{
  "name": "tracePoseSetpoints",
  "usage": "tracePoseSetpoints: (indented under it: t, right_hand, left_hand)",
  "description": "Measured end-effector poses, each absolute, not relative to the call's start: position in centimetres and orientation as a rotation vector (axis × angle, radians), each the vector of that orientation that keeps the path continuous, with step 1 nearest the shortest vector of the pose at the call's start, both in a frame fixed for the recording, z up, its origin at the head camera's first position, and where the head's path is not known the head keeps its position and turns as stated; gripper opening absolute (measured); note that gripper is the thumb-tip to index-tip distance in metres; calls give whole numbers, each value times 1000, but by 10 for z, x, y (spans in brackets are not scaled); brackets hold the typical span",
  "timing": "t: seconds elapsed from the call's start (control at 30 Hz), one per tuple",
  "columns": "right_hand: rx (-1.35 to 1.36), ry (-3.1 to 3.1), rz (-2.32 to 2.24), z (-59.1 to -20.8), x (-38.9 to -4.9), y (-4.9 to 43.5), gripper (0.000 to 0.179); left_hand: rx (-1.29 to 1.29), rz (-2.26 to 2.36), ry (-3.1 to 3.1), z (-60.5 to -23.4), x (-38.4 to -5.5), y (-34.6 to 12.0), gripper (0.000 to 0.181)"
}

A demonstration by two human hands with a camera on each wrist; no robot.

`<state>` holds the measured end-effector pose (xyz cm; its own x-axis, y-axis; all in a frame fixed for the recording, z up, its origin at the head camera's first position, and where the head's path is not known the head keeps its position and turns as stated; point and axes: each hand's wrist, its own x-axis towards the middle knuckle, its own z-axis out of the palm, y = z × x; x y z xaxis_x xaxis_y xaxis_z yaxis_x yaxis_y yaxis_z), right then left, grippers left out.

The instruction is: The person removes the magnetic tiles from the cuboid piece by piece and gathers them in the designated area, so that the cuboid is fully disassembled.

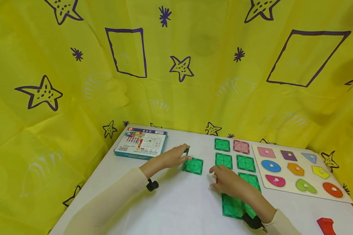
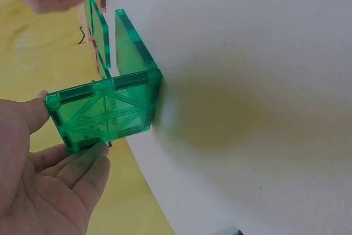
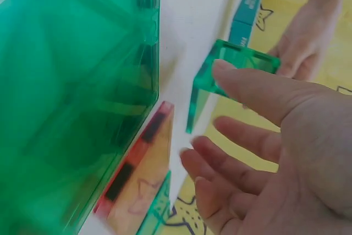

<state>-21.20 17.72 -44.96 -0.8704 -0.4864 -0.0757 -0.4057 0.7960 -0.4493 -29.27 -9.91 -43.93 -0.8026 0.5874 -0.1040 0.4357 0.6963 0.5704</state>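
My left hand (image 1: 173,157) pinches a green magnetic tile (image 2: 104,111) by its edges, thumb on one side and fingers on the other. That tile stands upright, its edge meeting a second green tile (image 1: 193,166) that lies flat on the table. In the right wrist view the two tiles form a corner. My right hand (image 1: 227,181) hovers left of the rows of tiles, fingers loosely bent with nothing between them. Below its wrist lies a larger green panel (image 1: 231,206), partly hidden by the forearm.
Further green tiles (image 1: 245,163) and a pink tile (image 1: 241,147) lie in rows right of centre. A shape puzzle board (image 1: 288,189) is at the right, a boxed set (image 1: 142,143) at the back left. A red block (image 1: 326,226) lies near the front right.
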Motion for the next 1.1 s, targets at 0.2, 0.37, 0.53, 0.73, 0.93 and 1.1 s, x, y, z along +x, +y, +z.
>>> tracePoseSetpoints:
  t: [0.2,0.37,0.53,0.73,0.93,1.1]
  right_hand:
    - [-688,2844,-588,-455,-234,157,68]
    - [-658,2837,-551,-459,-253,142,86]
    - [-632,2826,-545,-460,-260,133,92]
    - [-629,2790,-567,-463,-266,128,92]
    - [-620,2776,-592,-467,-269,128,88]
    - [-624,2766,-588,-468,-273,128,84]
  left_hand:
    - [816,781,2637,-439,-293,-99,62]
    - [829,777,2639,-438,-293,-99,61]
    - [840,779,2633,-439,-294,-98,60]
    - [841,791,2629,-439,-293,-99,59]
    - [843,796,2624,-439,-292,-99,59]
    - [844,783,2628,-440,-294,-99,59]
